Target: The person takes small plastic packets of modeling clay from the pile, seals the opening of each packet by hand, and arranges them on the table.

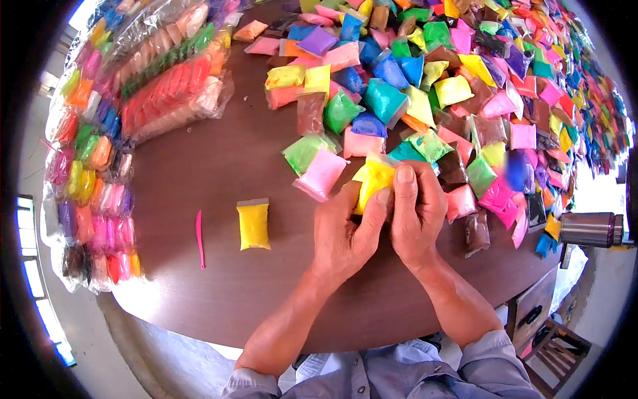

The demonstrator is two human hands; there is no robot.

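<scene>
Between my two hands is a yellow packet (373,178), held up at the near edge of the pile of coloured packets (385,100). My left hand (347,229) has its fingers and thumb closed on the packet's left side. My right hand (419,206) pinches its right upper part, the thumb near the clear top edge. A second yellow packet (254,226) lies flat on the brown table (199,173), left of my hands. Further left lies a thin pink stick-like tool (201,239). A pink packet (321,174) rests just beyond my left hand.
Large clear bags of red and peach packets (169,93) lie at the back left. Rows of bagged coloured packets (86,193) line the left edge. A metal cylinder (590,229) stands at the right edge, near a wooden chair (555,356).
</scene>
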